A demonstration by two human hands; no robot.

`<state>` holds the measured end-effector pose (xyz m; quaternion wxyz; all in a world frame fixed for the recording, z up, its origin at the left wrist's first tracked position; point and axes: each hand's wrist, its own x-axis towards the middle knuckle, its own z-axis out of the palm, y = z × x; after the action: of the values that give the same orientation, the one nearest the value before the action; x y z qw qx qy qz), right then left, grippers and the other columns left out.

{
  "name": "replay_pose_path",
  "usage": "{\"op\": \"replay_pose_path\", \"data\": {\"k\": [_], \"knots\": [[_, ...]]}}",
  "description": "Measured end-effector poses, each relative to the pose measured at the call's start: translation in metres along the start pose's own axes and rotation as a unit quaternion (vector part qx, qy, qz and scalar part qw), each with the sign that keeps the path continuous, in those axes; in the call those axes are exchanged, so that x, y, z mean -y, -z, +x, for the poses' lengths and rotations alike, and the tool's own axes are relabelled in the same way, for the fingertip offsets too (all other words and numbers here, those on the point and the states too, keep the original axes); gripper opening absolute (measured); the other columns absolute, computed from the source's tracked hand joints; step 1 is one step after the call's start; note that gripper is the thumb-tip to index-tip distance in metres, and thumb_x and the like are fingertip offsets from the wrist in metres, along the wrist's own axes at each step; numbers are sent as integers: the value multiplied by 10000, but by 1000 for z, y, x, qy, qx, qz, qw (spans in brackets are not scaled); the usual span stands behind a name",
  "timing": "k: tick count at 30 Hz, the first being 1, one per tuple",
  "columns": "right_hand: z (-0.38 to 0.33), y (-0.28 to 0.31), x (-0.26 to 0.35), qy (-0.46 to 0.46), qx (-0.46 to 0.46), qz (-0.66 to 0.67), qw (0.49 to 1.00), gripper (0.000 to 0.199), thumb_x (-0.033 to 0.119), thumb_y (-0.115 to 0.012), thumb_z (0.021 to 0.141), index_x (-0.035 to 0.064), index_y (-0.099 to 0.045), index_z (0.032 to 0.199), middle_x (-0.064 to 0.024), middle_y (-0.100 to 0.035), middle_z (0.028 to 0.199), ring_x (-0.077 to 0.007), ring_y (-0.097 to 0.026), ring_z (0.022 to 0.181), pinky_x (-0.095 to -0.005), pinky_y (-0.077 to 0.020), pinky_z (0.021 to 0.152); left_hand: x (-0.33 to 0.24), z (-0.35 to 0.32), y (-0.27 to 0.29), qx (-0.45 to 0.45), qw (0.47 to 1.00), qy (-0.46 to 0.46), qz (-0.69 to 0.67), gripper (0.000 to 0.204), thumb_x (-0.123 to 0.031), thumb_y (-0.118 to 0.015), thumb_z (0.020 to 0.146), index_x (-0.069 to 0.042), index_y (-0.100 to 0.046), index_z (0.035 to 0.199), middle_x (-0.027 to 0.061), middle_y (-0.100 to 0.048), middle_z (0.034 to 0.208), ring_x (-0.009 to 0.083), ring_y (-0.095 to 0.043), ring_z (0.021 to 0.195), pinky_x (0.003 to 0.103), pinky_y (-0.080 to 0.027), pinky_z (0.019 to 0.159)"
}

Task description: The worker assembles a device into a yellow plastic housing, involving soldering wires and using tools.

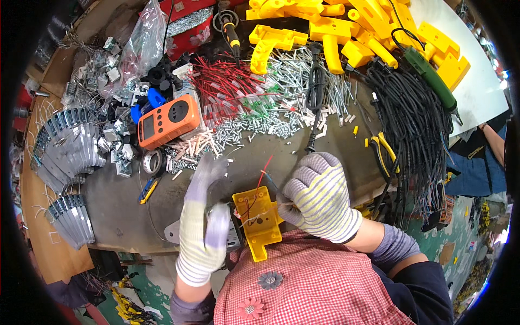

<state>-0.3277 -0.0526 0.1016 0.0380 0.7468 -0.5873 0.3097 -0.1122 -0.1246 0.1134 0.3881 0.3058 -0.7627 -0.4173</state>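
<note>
1. Now the right hand, gloved, is curled shut at the housing's 3 o'clock edge; what it pinches is hidden.
2. Left hand, blurred, has its fingers spread, touching a grey part at the housing's 9 o'clock.
3. Yellow housing lies at the table's near edge, red wire rising toward 12 o'clock.

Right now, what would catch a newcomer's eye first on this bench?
Probably the gloved hands at the near edge: the right hand and the blurred left hand flank a yellow plastic housing with thin wires. Behind lie a pile of yellow housings, an orange meter and a black cable bundle.
</note>
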Motion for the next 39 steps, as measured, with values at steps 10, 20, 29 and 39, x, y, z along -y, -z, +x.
{"op": "replay_pose_path", "data": {"k": [10,20,29,39], "knots": [[1,-5,4,-23,-29,6,999,198,205,-732,613,100,-606,724,-46,-562,739,-262,-590,788,-437,-496,762,-4,31,-32,89,978,183,-45,557,41,-633,864,14,-517,1408,111,-739,978,122,-667,898,276,-519,874],[-3,-5,1,-22,-32,25,999,287,273,-759,564,107,-630,760,-41,-588,796,-264,-599,843,-457,-500,795,-11,33,-42,48,969,207,-126,452,0,-690,859,38,-602,1301,111,-770,971,145,-712,897,290,-510,914],[-2,8,0,-3,9,49,999,316,266,-789,577,116,-649,817,-33,-605,837,-265,-618,856,-444,-496,792,-6,29,-37,77,983,161,-51,502,-55,-726,820,-16,-619,1309,98,-755,878,204,-694,856,350,-481,954],[45,26,-50,360,-16,-18,933,202,202,-675,685,126,-676,872,-7,-637,868,-204,-639,846,-351,-525,706,-8,46,-21,214,961,122,-124,676,27,-623,801,-68,-502,1459,50,-652,923,122,-597,835,281,-510,816]]}}
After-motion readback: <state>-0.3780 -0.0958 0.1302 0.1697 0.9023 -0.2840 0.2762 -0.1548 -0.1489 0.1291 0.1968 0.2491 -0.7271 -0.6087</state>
